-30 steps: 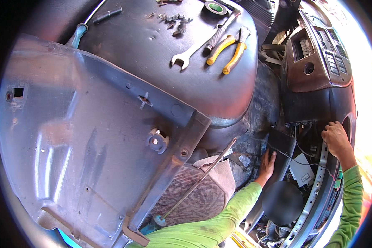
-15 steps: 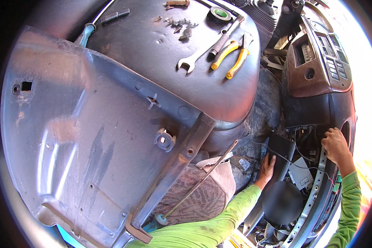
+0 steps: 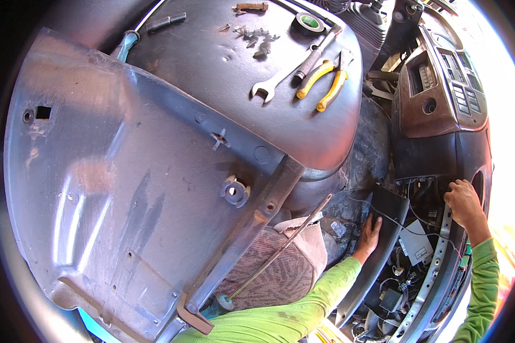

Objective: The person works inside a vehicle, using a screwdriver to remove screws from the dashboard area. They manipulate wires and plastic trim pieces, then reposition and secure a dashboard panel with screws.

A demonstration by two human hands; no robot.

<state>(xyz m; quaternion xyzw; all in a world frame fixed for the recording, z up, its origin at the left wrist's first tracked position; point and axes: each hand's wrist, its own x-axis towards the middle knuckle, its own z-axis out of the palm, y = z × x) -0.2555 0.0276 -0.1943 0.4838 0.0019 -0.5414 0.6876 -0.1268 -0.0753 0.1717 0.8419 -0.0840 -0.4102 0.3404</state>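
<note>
My left hand (image 3: pixel 370 235) grips the near edge of a long black trim panel (image 3: pixel 387 212), its thumb on the panel's face and other fingers partly hidden. The panel slants below the open dashboard (image 3: pixel 429 151). At the dashboard's edge, my right hand (image 3: pixel 464 204) has its fingers curled in at the top of a pale metal rail with holes (image 3: pixel 435 268). Whatever those fingers pinch is hidden. Between the hands, a thin dark cable (image 3: pixel 413 230) crosses a silver box with a label (image 3: pixel 416 242). Wiring and a dark box (image 3: pixel 391 300) show lower in the opening.
A large dark metal panel (image 3: pixel 109 188) covers the left side. On the black seat (image 3: pixel 212 74) lie a wrench (image 3: pixel 274 83), yellow-handled pliers (image 3: pixel 329 80), green-cored tape (image 3: pixel 310 23) and several screws (image 3: pixel 257 37). A long screwdriver (image 3: pixel 274 254) rests over patterned cloth (image 3: pixel 280 268).
The picture has shifted slightly, with the seat and metal panel a little further right. A blurred round patch over the opening is gone, showing wiring there. Both hands stay almost still.
</note>
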